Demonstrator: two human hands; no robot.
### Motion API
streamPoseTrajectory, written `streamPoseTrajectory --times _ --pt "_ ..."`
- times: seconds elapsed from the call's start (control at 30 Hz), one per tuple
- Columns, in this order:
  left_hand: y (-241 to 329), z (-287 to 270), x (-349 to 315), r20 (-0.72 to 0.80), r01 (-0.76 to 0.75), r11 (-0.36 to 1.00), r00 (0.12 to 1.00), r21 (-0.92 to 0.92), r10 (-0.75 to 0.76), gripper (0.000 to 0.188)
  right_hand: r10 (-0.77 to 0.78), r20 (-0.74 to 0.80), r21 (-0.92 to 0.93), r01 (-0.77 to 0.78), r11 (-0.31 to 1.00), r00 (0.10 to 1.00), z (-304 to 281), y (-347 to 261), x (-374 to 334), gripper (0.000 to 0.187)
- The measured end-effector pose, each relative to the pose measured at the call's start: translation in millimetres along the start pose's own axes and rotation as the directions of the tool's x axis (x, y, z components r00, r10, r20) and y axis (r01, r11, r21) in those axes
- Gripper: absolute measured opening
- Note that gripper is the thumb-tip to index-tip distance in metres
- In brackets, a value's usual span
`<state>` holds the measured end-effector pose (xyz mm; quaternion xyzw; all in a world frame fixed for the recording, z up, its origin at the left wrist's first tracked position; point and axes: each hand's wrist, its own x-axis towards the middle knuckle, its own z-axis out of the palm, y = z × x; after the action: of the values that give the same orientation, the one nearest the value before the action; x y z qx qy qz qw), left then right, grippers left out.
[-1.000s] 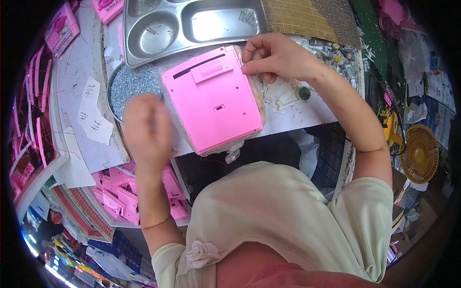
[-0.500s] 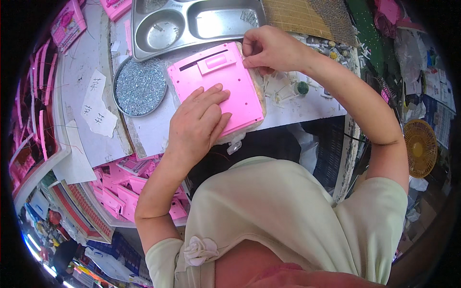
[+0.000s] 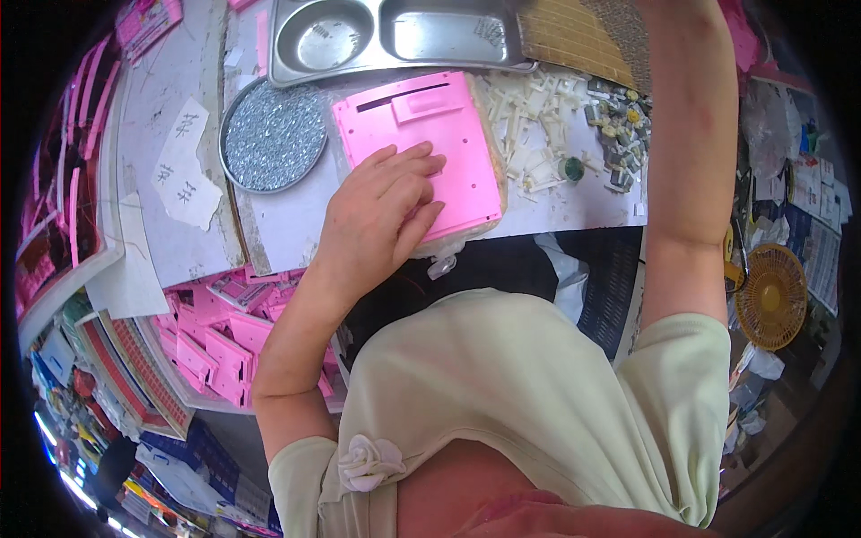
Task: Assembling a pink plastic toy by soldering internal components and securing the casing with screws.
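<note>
A flat pink plastic panel (image 3: 466, 179) with a dark slot and a raised rectangular part at its far end lies on a padded, plastic-wrapped base at the table's front edge. My left hand (image 3: 381, 211) rests on its left half, fingers apart and slightly bent, holding nothing. My right forearm reaches straight up past the upper edge of the picture, so the right hand itself is out of sight. A round dish (image 3: 223, 148) full of small silvery screws stands left of the panel.
Behind the panel sits a steel compartment tray (image 3: 381, 58). White plastic parts (image 3: 538, 134) and small mixed parts (image 3: 619, 134) lie to the right, near a cardboard piece (image 3: 574, 40). Several pink casings (image 3: 224, 350) fill a bin at lower left. A yellow fan (image 3: 769, 296) stands at right.
My right hand has left the panel's far right corner and gone up out of view. The left hand stays on the panel. The whole view has shifted slightly.
</note>
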<state>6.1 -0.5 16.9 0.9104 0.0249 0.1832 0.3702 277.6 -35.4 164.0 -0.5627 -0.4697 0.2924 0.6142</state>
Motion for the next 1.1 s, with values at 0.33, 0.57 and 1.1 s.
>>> streamPoseTrajectory --times 0.33,0.57,1.1 --pt "-4.2 6.1 -5.3 -0.076 -0.023 1.000 0.997 -0.015 0.022 0.016 0.032 0.068 0.320 -0.052 0.946 0.997 69.6 26.7 -136.2 0.038" --pt "-6.9 10.1 -6.5 -0.104 -0.025 0.999 0.994 -0.028 0.022 0.016 0.046 0.073 0.354 -0.069 0.933 0.996 75.4 34.0 -133.2 0.040" --pt "-50.0 -53.7 -12.1 -0.407 0.379 0.903 0.871 0.201 -0.275 0.025 -0.053 0.020 0.342 0.043 0.939 0.998 25.4 11.0 -148.5 0.030"
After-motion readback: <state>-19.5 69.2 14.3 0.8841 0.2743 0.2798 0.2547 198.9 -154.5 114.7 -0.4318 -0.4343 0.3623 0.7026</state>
